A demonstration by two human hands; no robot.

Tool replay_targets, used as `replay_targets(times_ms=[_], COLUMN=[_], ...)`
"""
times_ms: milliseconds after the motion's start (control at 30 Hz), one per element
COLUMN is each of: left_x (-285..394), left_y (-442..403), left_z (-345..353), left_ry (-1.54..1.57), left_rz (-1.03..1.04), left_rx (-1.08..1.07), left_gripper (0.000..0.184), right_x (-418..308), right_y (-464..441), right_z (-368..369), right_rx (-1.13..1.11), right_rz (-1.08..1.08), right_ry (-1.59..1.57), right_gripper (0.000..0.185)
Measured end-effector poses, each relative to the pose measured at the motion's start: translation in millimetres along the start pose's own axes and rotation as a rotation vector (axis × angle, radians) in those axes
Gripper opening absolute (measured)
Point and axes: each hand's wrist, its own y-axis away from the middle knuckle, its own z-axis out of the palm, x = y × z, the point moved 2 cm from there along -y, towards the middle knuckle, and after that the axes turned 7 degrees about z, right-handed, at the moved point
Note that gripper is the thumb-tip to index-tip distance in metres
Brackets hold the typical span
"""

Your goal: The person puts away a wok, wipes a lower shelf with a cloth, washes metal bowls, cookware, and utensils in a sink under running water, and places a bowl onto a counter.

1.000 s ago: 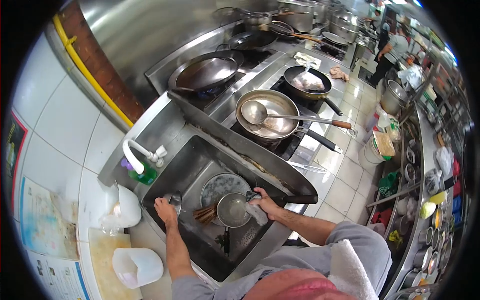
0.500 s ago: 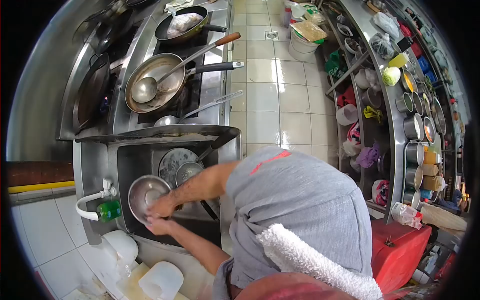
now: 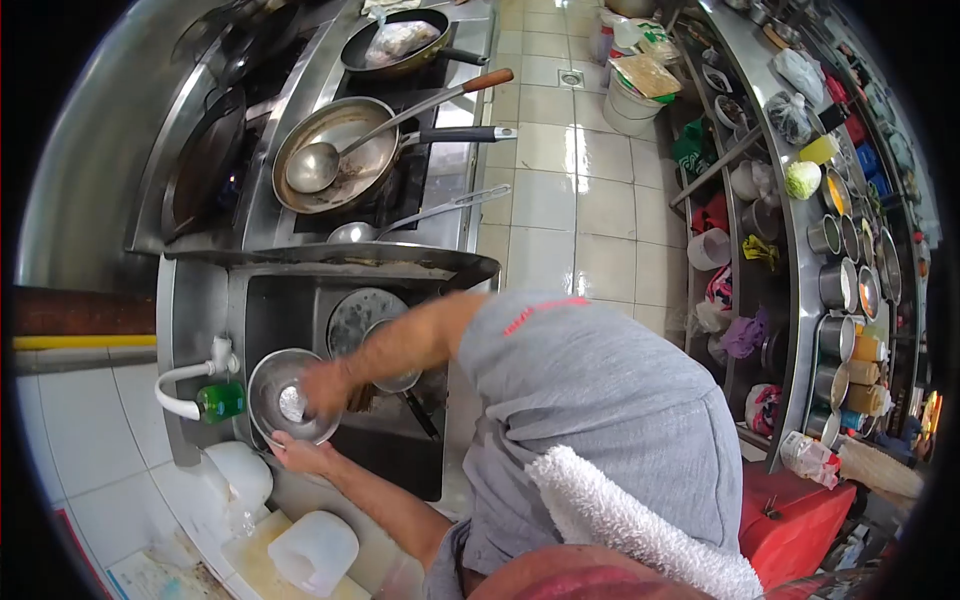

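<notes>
My left hand (image 3: pixel 297 455) grips the near rim of a metal bowl (image 3: pixel 263 378), which is tilted over the sink (image 3: pixel 375 462). Inside the bowl is my right hand (image 3: pixel 326 388), its fingers smeared by motion; whether it holds anything cannot be made out. A bright whitish patch shows on the bowl's inner surface beside those fingers. Under my right forearm lie a frying pan (image 3: pixel 350 318) and a smaller round metal utensil (image 3: pixel 398 382), both partly hidden. A dark handle (image 3: pixel 420 415) points toward the near side of the sink.
A white tap (image 3: pixel 180 378) with a green bottle-like piece (image 3: pixel 221 402) at its mouth stands by the sink. Beyond are a frying pan (image 3: pixel 350 185) with a ladle (image 3: pixel 313 168) in it and another ladle (image 3: pixel 355 232). White plastic containers (image 3: pixel 318 550) lie left of me.
My right hand has moved up and deeper into the bowl. My left hand has shifted left along the rim, and the bowl faces up more. The whole view has shifted slightly.
</notes>
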Motion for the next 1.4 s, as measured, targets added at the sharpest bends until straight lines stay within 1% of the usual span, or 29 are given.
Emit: replay_targets(times_ms=[67, 100, 133, 200, 233, 267, 300, 333, 400, 433, 500, 533, 600, 633, 700, 733, 767, 800, 833, 867, 933, 1033, 1133, 1167, 1200, 1267, 1333, 1367, 1400], left_x=[-11.2, -7.7, 0.1, -1.8, -0.2, -0.4, -10.5, -16.7, 20.4, 24.7, 45.6, 49.3, 11.6, -10.3, -118.4, -109.8, -68.5, -54.6, -47.0, -44.6, -101.4, -113.7, -111.4, -111.9, -114.1, -66.7, -93.6, -89.5, -78.8], left_y=[6.2, 16.6, 25.5, 24.0, 17.9, 8.2, -7.9, -21.0, -4.0, -6.1, 5.9, 10.8, -16.6, -24.2, -68.0, -37.9, 14.6, 27.9, 37.5, 41.8, 28.8, 18.3, 7.1, 4.7, 2.7, 19.6, 20.6, 20.5, 20.5], left_z=[-6.2, 6.2, 16.9, 35.9, 34.8, 30.8, 14.6, -2.6, 1.2, -2.4, 13.7, 18.1, 8.3, 7.3, -24.4, 9.0, 42.1, 54.6, 63.3, 65.2, 35.6, 33.9, 43.6, 43.1, 37.5, 39.7, 30.8, 18.8, 17.1], left_ry=[-0.322, -0.274, -0.371, -0.164, -0.183, -0.2, -0.183, -0.177, -0.285, -0.46, -0.384, -0.309, -0.101, 0.02, 0.13, -0.051, 0.126, 0.126, 0.283, 0.442, 0.523, 0.472, 0.459, 0.45, 0.4, -0.349, -0.387, -0.403, -0.486], left_rz=[0.033, 0.018, 0.003, -0.013, 0.054, 0.119, 0.056, 0.089, 0.12, 0.293, 0.264, 0.249, 0.327, 0.211, -0.08, -0.21, -0.286, -0.287, -0.419, -0.548, -0.472, -0.324, -0.101, -0.004, 0.093, -0.115, 0.227, 0.222, 0.275], left_rx=[-0.005, -0.022, -0.03, 0.049, 0.066, 0.077, 0.094, 0.118, 0.105, 0.062, 0.117, 0.198, 0.251, 0.242, 0.222, -0.028, -0.29, -0.289, -0.341, -0.384, -0.414, -0.312, -0.114, -0.034, 0.042, 0.111, 0.298, 0.341, 0.22], left_gripper=[0.036, 0.038, 0.038, 0.036, 0.036, 0.035, 0.034, 0.034, 0.037, 0.036, 0.036, 0.037, 0.038, 0.037, 0.032, 0.037, 0.042, 0.042, 0.043, 0.044, 0.043, 0.046, 0.049, 0.05, 0.052, 0.035, 0.037, 0.037, 0.037], right_x=[21.6, 29.2, 35.7, -0.3, -17.4, -26.5, -35.2, -30.8, -21.4, -8.4, 26.4, 31.4, 43.4, 40.4, 18.1, -1.2, -4.3, -7.7, 2.3, 21.6, 51.7, 67.4, 35.6, 21.5, 6.4, -9.0, 11.5, 33.7, 58.2], right_y=[-10.0, -21.2, -29.3, -42.3, -55.3, -67.9, -61.8, -49.4, -9.3, -2.8, 5.7, 7.2, 11.5, 11.9, 4.6, 10.7, 16.8, 20.5, 25.1, 16.8, -7.2, -34.5, -10.6, -1.7, 17.7, 38.1, 34.7, 23.8, 10.9], right_z=[-23.7, -28.2, -35.2, -24.2, 4.3, 39.7, 26.2, 10.4, -47.3, -34.9, -37.2, -38.2, -64.8, -53.9, -16.4, -19.5, -31.0, -49.4, -81.2, -111.5, -146.9, -88.6, -31.0, -4.0, -5.4, -17.3, -40.6, -44.9, -45.4], right_rx=[0.123, 0.235, 0.454, 0.587, 0.426, 0.494, 0.124, 0.123, -0.32, -0.11, 0.329, 0.316, 0.447, 0.443, 0.707, 0.725, 0.718, 0.704, 0.677, 0.67, -0.052, -0.511, -0.175, 0.087, 0.293, 0.408, 0.381, 0.402, 0.327], right_rz=[-0.053, -0.043, 0.005, 0.429, 0.698, 0.482, 0.331, 0.343, 0.1, 0.064, 0.14, 0.153, 0.6, 0.616, 0.885, 0.961, 0.907, 0.846, 0.736, 0.732, 0.507, 0.459, 0.663, 0.709, 0.659, 0.769, 0.863, 0.758, 0.652], right_ry=[0.056, 0.006, -0.078, -0.531, -1.045, -1.103, -1.026, -1.021, -0.38, -0.102, -0.066, -0.067, -0.588, -0.587, -1.368, -1.218, -1.037, -0.859, -0.74, -0.748, -0.904, -1.697, -2.228, -2.34, -2.275, -1.811, -1.338, -1.263, -1.131], right_gripper=[0.027, 0.031, 0.04, 0.042, 0.047, 0.048, 0.041, 0.041, 0.027, 0.015, 0.026, 0.026, 0.049, 0.049, 0.072, 0.082, 0.082, 0.082, 0.067, 0.067, 0.05, 0.05, 0.056, 0.052, 0.057, 0.071, 0.083, 0.078, 0.067])
